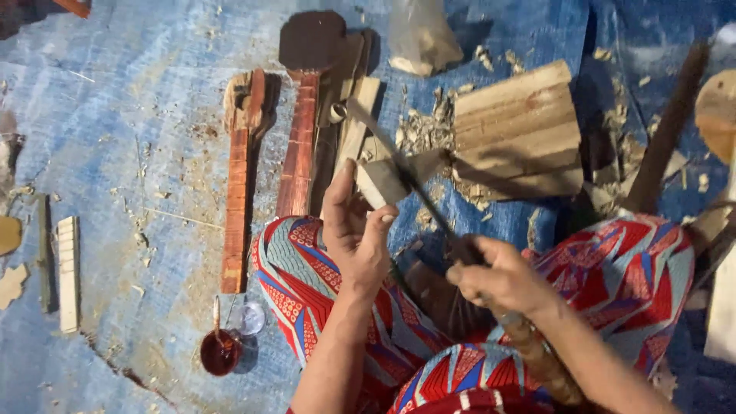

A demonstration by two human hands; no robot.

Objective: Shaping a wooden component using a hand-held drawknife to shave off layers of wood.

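My left hand (354,234) grips a small pale wooden piece (377,182), holding it up over my lap. My right hand (498,280) is closed on the handle of a long dark blade (399,165). The blade slants up to the left and lies across the wooden piece. My legs, in red, blue and white patterned cloth (307,268), are folded beneath both hands. Wood shavings (425,134) lie on the blue tarp just beyond the piece.
Two long reddish carved wooden pieces (238,184) (300,146) lie on the blue tarp (138,115) ahead left. A thick wooden block (517,130) sits ahead right. A small pot of dark red liquid with a brush (221,351) stands near my left knee. A pale notched strip (69,272) lies far left.
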